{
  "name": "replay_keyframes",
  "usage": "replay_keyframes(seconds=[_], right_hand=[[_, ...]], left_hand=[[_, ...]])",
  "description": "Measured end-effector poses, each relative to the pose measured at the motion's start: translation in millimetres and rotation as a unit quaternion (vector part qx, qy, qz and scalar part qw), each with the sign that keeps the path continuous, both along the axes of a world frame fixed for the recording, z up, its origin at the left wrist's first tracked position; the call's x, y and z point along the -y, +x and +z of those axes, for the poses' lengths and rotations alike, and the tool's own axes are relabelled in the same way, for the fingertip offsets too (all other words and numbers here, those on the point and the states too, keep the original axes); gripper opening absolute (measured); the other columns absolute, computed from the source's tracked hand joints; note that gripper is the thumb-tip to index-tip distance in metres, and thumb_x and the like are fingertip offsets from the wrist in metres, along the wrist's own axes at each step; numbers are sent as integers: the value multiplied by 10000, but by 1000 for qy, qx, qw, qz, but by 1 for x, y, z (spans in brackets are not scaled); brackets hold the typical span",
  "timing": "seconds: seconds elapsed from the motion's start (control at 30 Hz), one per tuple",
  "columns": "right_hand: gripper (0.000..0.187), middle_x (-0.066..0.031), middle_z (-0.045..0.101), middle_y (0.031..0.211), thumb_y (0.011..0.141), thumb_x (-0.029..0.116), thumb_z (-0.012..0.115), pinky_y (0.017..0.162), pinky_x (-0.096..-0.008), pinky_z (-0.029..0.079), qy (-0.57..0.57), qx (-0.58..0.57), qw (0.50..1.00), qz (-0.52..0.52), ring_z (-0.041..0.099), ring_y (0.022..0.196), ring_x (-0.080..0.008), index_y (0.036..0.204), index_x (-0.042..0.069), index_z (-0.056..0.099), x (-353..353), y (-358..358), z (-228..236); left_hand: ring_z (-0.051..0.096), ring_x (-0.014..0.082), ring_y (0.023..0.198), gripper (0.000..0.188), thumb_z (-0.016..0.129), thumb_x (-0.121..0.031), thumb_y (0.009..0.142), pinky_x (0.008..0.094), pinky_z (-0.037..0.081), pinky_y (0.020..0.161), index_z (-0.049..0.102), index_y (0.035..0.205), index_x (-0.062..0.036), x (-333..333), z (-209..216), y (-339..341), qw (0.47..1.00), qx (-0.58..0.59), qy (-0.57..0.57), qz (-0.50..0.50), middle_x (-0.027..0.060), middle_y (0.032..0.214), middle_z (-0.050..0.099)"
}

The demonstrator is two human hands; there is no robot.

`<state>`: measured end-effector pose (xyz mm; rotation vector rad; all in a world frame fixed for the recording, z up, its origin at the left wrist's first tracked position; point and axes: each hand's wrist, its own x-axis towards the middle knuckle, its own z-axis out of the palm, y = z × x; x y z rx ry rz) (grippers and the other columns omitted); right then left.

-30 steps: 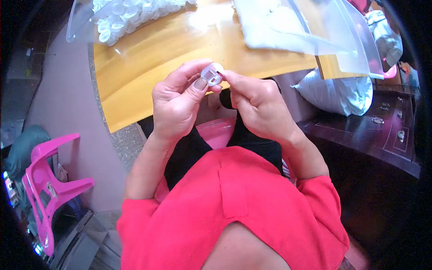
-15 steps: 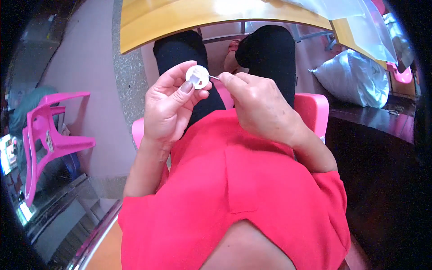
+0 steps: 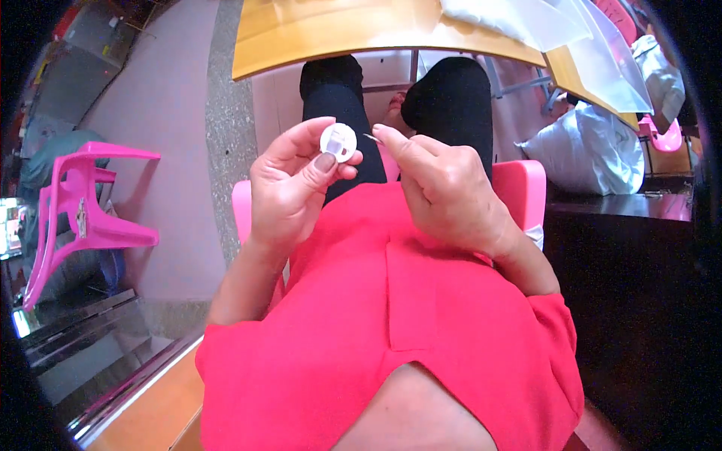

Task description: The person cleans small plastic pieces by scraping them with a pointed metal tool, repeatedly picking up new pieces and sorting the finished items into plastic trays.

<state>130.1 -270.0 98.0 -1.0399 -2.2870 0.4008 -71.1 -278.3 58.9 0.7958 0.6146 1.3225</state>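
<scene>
The left hand holds a white disc, its thumb over the near edge and its fingers clamped round the far and right sides. The disc is tilted so that its face shows, with a squarish form near the middle and a small dark opening toward the lower right. The right hand is just beside it, palm down, fingers curled in and pinched together on a pin; its thumb is mostly hidden, so how it bears on the pin I cannot tell. The pin's tip points toward the disc, with a narrow gap between the two. Both hands are in the air over the lap, between the red shirt and the near edge of the yellow bench. Under the bench are the knees in black trousers. The person sits on a pink seat, whose arms show on either side. A clear tub is at the bench's right end, and a bulging white sack is below it. Well apart, on the left, is a bright pink chair.
</scene>
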Motion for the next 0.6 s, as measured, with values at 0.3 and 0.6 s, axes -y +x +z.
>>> replay_keyframes(seconds=[0.3, 0.6], right_hand=[[390, -172, 603, 753, 741, -52, 562, 531, -388, 500, -30, 44, 998, -19, 623, 628, -323, 1131, -37, 558, -2, -12, -15], [387, -182, 611, 774, 734, -44, 566, 557, -378, 521, -38, 59, 997, -24, 632, 659, -332, 1121, -44, 557, 2, -20, -15]], left_hand=[[647, 252, 935, 332, 583, 18, 871, 346, 551, 824, 521, 1195, 49, -4, -14, 1, 1000, -2, 8, 0, 173, 1055, 628], [641, 243, 941, 321, 574, 29, 872, 347, 548, 831, 523, 1189, 50, -2, -21, 0, 1000, 8, 13, -4, 172, 1057, 627]])
